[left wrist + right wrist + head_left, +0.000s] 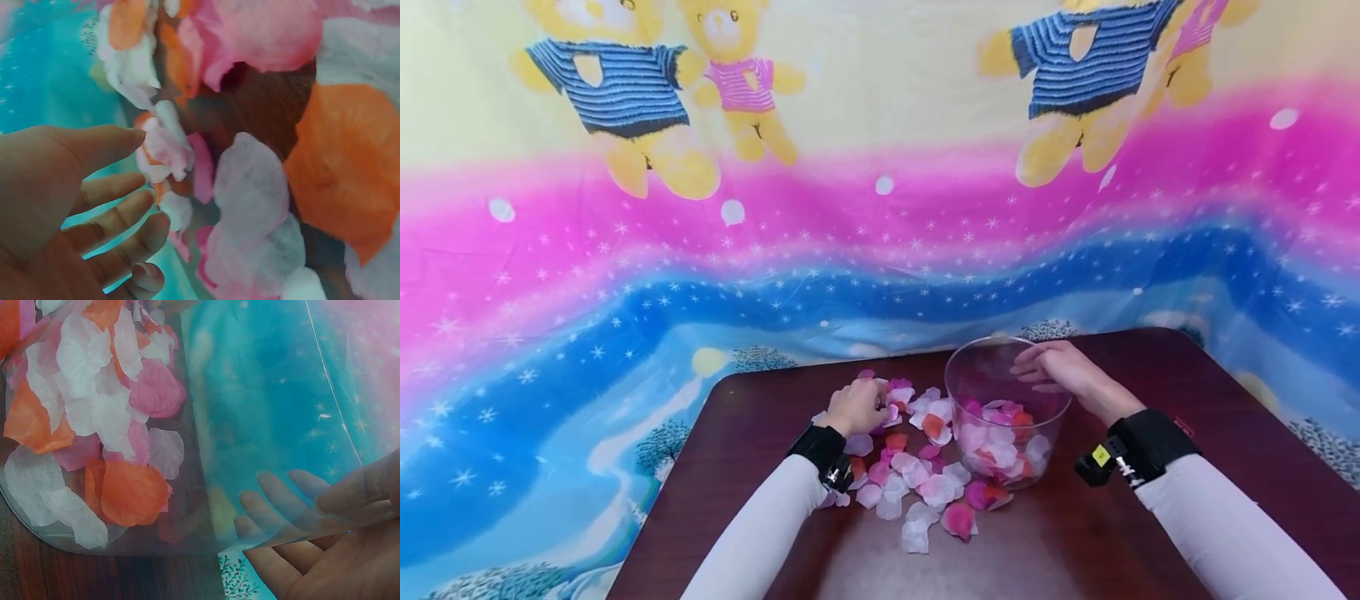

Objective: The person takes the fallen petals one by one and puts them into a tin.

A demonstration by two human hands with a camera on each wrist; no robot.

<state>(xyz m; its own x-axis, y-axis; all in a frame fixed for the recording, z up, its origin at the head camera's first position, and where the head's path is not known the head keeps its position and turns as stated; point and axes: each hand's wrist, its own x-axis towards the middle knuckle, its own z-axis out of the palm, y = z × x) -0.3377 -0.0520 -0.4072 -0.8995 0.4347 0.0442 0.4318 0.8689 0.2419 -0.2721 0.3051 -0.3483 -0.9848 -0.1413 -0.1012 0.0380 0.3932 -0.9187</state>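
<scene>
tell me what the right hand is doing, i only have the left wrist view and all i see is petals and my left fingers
Observer: The right hand rests on the rim of a clear bowl, fingers curled over the edge.
Operator: anything in the bowl
Observer: Yes, a layer of pink, white and orange petals in the bowl covers its bottom.
Operator: where's the bowl from my left hand
Observer: To its right. The left hand sits at the far side of the loose petals, which lie on the brown table.
Operator: is the left grip holding any
Observer: In the head view I cannot tell; the fingers are curled down into the pile.
</scene>
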